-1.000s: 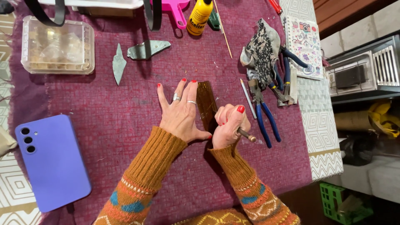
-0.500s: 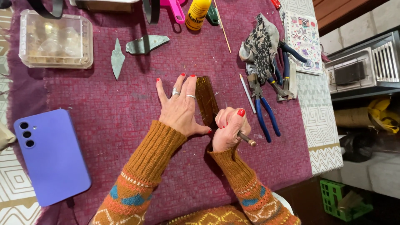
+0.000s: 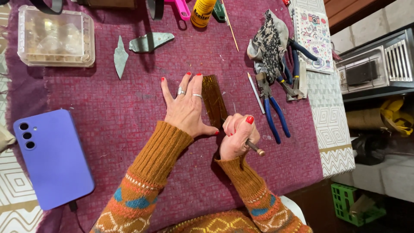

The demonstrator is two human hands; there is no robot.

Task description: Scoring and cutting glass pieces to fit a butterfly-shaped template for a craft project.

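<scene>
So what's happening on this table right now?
A person in an orange patterned sweater works at a table covered with a maroon cloth. The left hand lies flat, fingers spread, pressing down a brown strip of glass. The right hand grips a small pen-like tool with a wooden handle at the near end of that strip. Blue-handled pliers, a pencil, a purple phone, a clear plastic box and two grey glass shards lie around them.
</scene>
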